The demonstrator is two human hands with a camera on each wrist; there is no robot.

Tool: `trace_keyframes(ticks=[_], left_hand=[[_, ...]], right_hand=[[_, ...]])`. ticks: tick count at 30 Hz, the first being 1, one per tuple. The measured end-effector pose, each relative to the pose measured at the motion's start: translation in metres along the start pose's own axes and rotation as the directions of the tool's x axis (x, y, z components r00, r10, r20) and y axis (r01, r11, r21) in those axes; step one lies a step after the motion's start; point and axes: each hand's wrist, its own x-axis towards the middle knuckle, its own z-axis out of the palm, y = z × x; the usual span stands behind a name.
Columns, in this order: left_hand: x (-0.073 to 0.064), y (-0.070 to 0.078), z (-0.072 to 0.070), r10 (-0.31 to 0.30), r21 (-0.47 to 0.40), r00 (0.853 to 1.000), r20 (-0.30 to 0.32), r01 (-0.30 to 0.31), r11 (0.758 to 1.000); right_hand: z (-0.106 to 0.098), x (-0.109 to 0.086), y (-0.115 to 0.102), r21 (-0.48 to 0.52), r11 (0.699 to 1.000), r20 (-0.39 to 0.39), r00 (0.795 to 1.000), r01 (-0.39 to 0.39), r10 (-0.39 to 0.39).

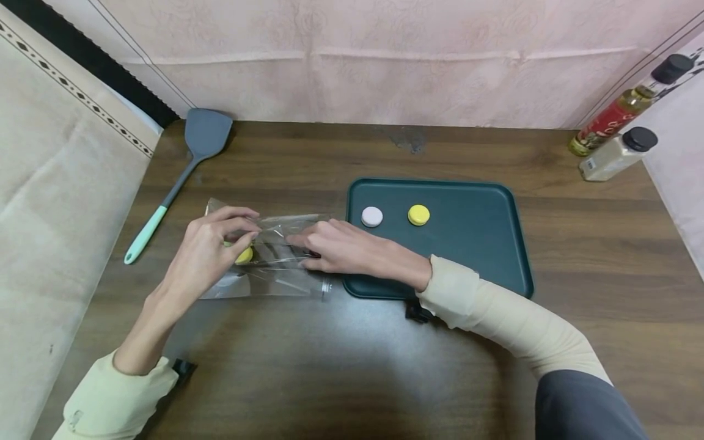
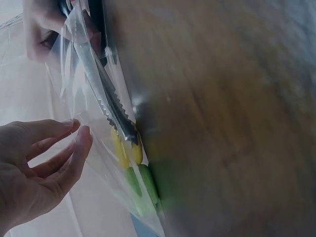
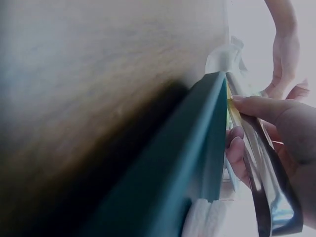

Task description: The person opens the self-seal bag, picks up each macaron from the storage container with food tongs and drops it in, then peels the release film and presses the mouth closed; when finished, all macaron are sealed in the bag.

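A clear plastic bag (image 1: 275, 272) lies on the wooden table, left of a dark green tray (image 1: 484, 244). My left hand (image 1: 249, 227) pinches the bag's upper film (image 2: 86, 123) between thumb and fingertips. My right hand (image 1: 299, 245) grips metal tongs (image 3: 266, 177), whose serrated tips (image 2: 116, 116) reach inside the bag. A yellow round piece (image 1: 244, 255) sits in the bag; the left wrist view shows yellow (image 2: 129, 150) and green (image 2: 145, 182) pieces there. A white piece (image 1: 371, 216) and a yellow piece (image 1: 418, 214) lie on the tray.
A grey spatula (image 1: 205, 132) with a mint handle lies at the back left. An oil bottle (image 1: 627, 104) and a spice jar (image 1: 616, 156) stand at the back right. A pale cloth-covered surface (image 1: 49, 201) borders the table's left edge.
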Motion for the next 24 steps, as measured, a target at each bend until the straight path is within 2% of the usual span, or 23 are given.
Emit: trace_keyframes(ticks=[8, 13, 19, 24], left_hand=[[0.0, 0.0, 0.001, -0.016, 0.0, 1.0, 0.006, 0.016, 1.0], [0.0, -0.001, 0.001, -0.025, -0.01, 1.0, -0.002, 0.025, 1.0], [0.0, -0.003, 0.002, -0.036, -0.027, 0.999, -0.009, 0.036, 0.999], [0.001, -0.005, 0.002, -0.046, -0.038, 0.998, -0.046, 0.045, 0.998]], right_hand=[[-0.002, 0.0, -0.003, 0.023, 0.999, 0.009, 0.999, -0.036, 0.036], [-0.008, -0.014, -0.006, 0.004, 0.996, -0.021, 0.996, -0.091, 0.091], [-0.016, -0.054, -0.01, -0.084, 0.989, -0.104, 0.988, -0.125, 0.116], [-0.024, -0.105, -0.008, -0.095, 0.977, -0.16, 0.972, -0.188, 0.172]])
